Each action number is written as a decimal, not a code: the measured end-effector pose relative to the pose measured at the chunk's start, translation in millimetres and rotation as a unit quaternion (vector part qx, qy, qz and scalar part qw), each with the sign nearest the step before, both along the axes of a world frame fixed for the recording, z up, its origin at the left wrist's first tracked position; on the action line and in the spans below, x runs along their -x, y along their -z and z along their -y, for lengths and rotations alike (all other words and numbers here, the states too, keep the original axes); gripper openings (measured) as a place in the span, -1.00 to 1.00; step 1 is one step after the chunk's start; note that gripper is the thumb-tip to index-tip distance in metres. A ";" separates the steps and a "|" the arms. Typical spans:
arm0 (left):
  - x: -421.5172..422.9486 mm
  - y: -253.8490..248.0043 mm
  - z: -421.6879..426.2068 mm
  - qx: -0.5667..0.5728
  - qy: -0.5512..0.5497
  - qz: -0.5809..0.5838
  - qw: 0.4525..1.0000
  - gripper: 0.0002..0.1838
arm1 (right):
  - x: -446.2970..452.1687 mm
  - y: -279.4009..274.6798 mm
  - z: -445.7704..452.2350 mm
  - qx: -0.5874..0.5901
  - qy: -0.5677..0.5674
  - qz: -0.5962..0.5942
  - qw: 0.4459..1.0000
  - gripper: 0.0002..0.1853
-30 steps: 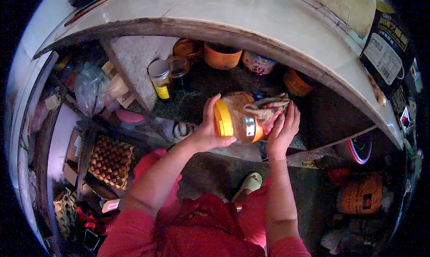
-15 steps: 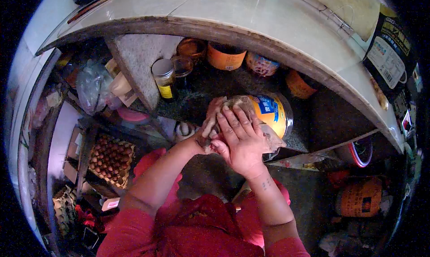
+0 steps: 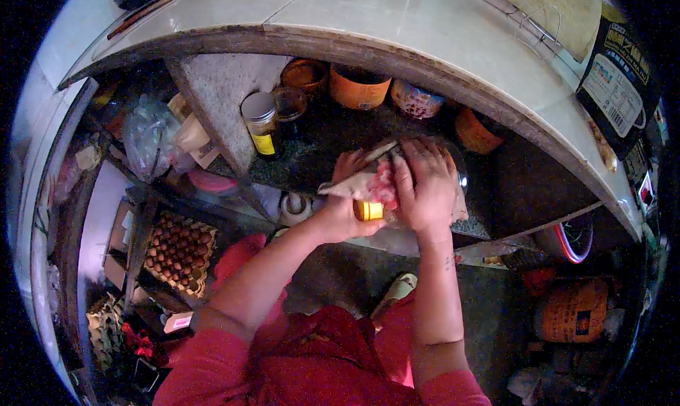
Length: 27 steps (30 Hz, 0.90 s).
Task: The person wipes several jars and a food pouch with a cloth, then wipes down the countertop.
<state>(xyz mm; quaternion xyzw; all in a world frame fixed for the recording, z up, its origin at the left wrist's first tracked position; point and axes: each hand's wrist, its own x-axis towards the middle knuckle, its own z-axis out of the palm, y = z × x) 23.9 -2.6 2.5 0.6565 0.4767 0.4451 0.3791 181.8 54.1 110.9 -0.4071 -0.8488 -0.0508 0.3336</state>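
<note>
My left hand (image 3: 343,213) is closed round the near end of a clear plastic container, next to its yellow cap-like part (image 3: 369,210). A crumpled beige and reddish cloth (image 3: 366,185) drapes over the container. My right hand (image 3: 429,190) presses this cloth against the container's side, fingers together and curved over it. Hands and cloth cover most of the container, which is held above the shelf. Behind the hands, on the dark shelf (image 3: 319,147), stands a jar (image 3: 260,125) with a grey lid and yellow label.
Orange-labelled tubs (image 3: 358,87) and a patterned tin (image 3: 416,99) line the shelf's back under the pale countertop (image 3: 340,13). At lower left is a tray of eggs (image 3: 179,252). A plastic bag (image 3: 149,137) sits in the left compartment. An orange container (image 3: 574,310) is at lower right.
The container has turned, hiding its blue and yellow label and showing the yellow part. My right hand and the cloth have shifted right; my left hand has opened from the cloth onto the container.
</note>
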 end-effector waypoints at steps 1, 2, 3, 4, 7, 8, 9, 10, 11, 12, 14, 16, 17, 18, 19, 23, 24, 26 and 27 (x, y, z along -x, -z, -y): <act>-1.3 3.0 -1.0 -0.032 -0.026 -0.003 0.999 -0.08 | -3.3 1.7 -4.9 -0.012 0.012 -0.006 1.000 -0.60; -2.5 6.1 -2.1 -0.063 -0.053 -0.008 0.997 0.03 | -7.4 4.2 -9.8 -0.023 0.023 -0.011 0.999 -0.59; -3.9 2.3 -1.3 -0.078 -0.067 0.000 0.995 0.12 | -12.2 8.5 -15.3 -0.033 0.027 -0.025 0.999 -0.59; -4.9 -1.0 -0.3 -0.092 -0.080 0.008 0.993 0.21 | -16.3 11.4 -18.9 -0.036 0.049 -0.023 0.998 -0.59; -2.8 -13.2 -1.9 -0.155 -0.070 -0.046 0.984 0.30 | -30.1 16.5 -25.0 -0.012 0.120 0.014 0.993 -0.61; -3.5 -16.9 -1.4 -0.168 -0.069 -0.056 0.982 0.31 | -34.6 19.6 -27.4 -0.009 0.123 -0.009 0.992 -0.61; -4.2 -19.3 -0.2 -0.169 -0.074 -0.063 0.981 0.31 | -37.2 21.9 -29.3 -0.007 0.127 -0.033 0.991 -0.60; -4.9 -20.8 1.8 -0.170 -0.079 -0.072 0.980 0.31 | -38.8 23.6 -29.4 -0.004 0.131 -0.057 0.990 -0.60; -5.5 -21.7 2.9 -0.171 -0.084 -0.080 0.978 0.31 | -41.4 23.0 -28.0 0.022 0.118 -0.103 0.988 -0.58; -5.9 -20.2 2.9 -0.171 -0.084 -0.072 0.979 0.32 | -42.7 25.1 -27.9 0.022 0.118 -0.127 0.985 -0.57; -7.3 -14.0 1.4 -0.169 -0.084 -0.055 0.980 0.34 | -47.6 34.9 -30.4 0.024 0.121 -0.173 0.977 -0.56; -4.7 -9.6 1.5 -0.143 -0.074 -0.044 0.986 0.36 | -50.7 42.2 -28.1 0.014 0.122 -0.188 0.974 -0.55; -4.4 -8.4 1.1 -0.129 -0.068 -0.038 0.989 0.37 | -50.9 44.7 -25.5 0.008 0.119 -0.200 0.972 -0.55; -6.3 -15.6 2.1 -0.072 -0.047 0.074 0.994 0.37 | -51.4 46.0 -21.9 0.003 0.116 -0.212 0.970 -0.55; -8.6 -26.3 4.0 -0.013 -0.025 0.185 0.982 0.37 | -53.1 47.0 -17.4 -0.003 0.107 -0.203 0.973 -0.53; -3.3 -29.9 2.1 0.050 -0.008 0.240 0.969 0.36 | -52.5 57.8 -1.1 0.018 0.101 -0.239 0.966 -0.47; -2.8 -35.0 3.9 0.061 -0.002 0.240 0.969 0.36 | -51.5 60.7 2.3 0.001 0.104 -0.235 0.966 -0.47; 0.0 -30.8 2.7 0.062 0.014 0.241 0.969 0.37 | -46.9 68.1 9.7 -0.032 0.113 -0.225 0.967 -0.45; 1.8 -26.6 1.4 0.063 0.021 0.241 0.968 0.37 | -46.1 72.9 14.4 -0.029 0.108 -0.201 0.973 -0.43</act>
